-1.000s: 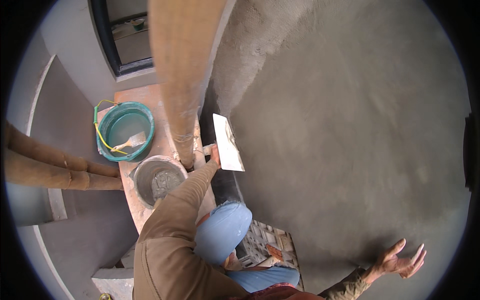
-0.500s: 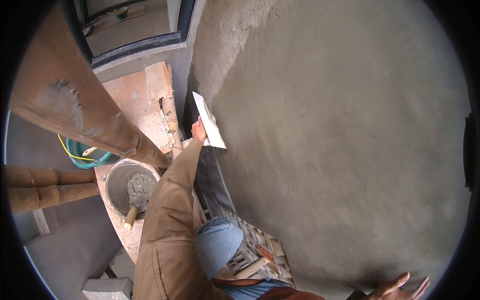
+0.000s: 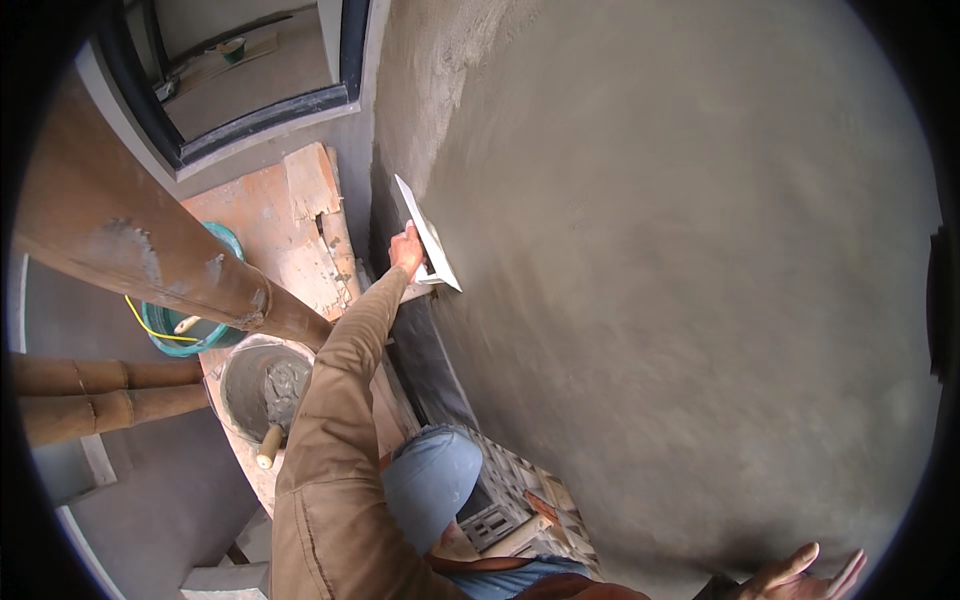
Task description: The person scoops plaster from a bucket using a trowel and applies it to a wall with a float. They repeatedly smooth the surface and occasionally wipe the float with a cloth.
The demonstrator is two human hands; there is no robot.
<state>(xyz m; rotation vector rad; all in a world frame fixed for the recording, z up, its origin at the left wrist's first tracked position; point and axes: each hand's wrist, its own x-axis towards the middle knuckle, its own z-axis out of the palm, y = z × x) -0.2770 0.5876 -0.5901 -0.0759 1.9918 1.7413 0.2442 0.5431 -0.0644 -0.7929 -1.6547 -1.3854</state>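
My left hand (image 3: 406, 252) is wrapped around the handle of a white plastering float (image 3: 430, 232). The float's long blade stands tilted near the left edge of a wet-looking grey plastered wall (image 3: 680, 260). A brown sleeve (image 3: 335, 430) covers that arm. Low at the right, my right hand (image 3: 795, 577) is open, fingers spread, close to the wall; whether it touches is unclear. Left of my sleeve sits a bucket (image 3: 232, 385) of grey mortar. A tool's wooden handle (image 3: 270, 447) sticks out of it.
The bucket stands on a worn plank platform (image 3: 265, 205). Brown poles (image 3: 160, 235) cross the left side. Behind them is a green tub (image 3: 160, 335). A dark-framed window (image 3: 265, 115) lies above. A rounded, cap-like blue cloth shape (image 3: 435, 470) is below my arm.
My left hand and the float have shifted slightly up along the wall, and the float shows a narrower face. The view has tilted a little. My right hand is nearly unchanged.
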